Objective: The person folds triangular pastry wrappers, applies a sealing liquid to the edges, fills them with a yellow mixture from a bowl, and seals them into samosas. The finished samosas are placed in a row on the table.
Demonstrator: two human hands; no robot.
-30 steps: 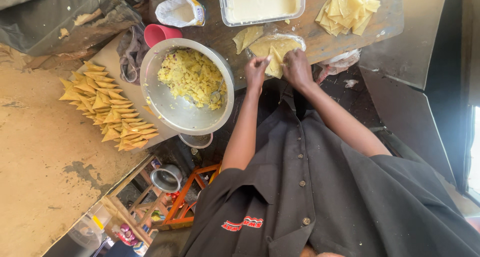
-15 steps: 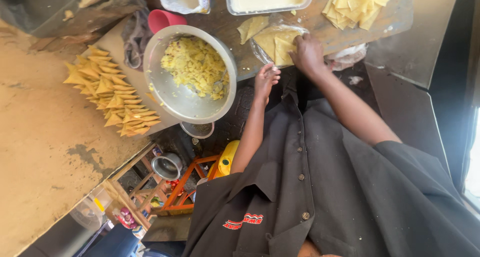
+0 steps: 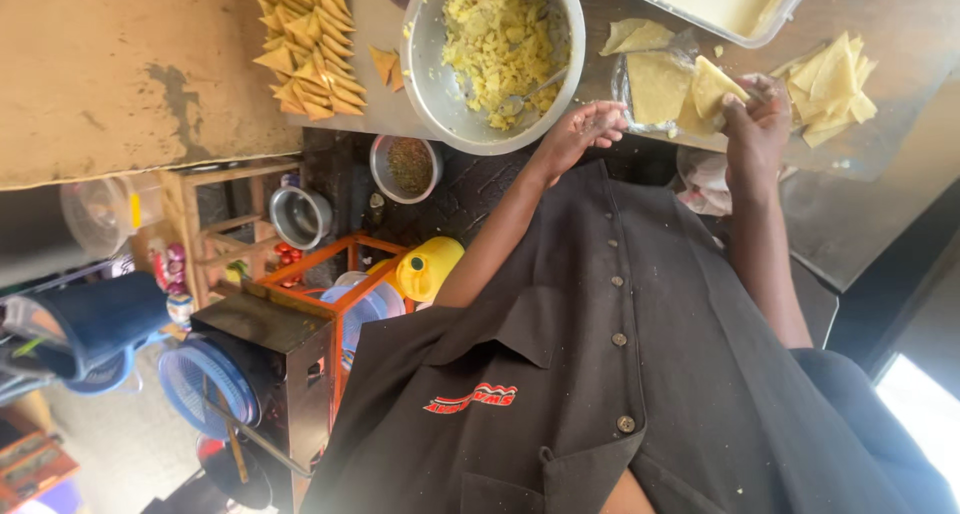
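the right hand [image 3: 757, 124] pinches a folded pale pastry sheet [image 3: 715, 86] between thumb and fingertips, closed on it, just above a small stack of the same sheets lying in a clear wrapper [image 3: 655, 89] near the front edge of the worktop [image 3: 880, 194]. the left hand [image 3: 588, 129] hangs open and empty, fingers loosely spread and dusted with flour, just off the front edge of the worktop, close beside the rim of the big metal bowl [image 3: 430, 84] without touching it. that bowl holds a yellow crumbly filling [image 3: 495, 24], and a spoon [image 3: 525, 96] lies in it with its handle toward the right hand's side. beyond the wrapper, towards the back edge, sits a rectangular tray [image 3: 770, 24] of pale batter or paste. a loose heap of cut pastry pieces [image 3: 830, 84] lies just past the right hand, towards the worktop's end. on the far side of the bowl, rows of folded triangular pastries [image 3: 305, 39] are lined up on a board, with a couple of stray ones [image 3: 388, 66] beside the bowl. below the worktop edge, a small tin of dark spice [image 3: 408, 166], a steel cup [image 3: 298, 216] and a yellow jug [image 3: 425, 266] sit among an orange metal rack [image 3: 315, 274]. the person wears a dark buttoned shirt [image 3: 620, 374].
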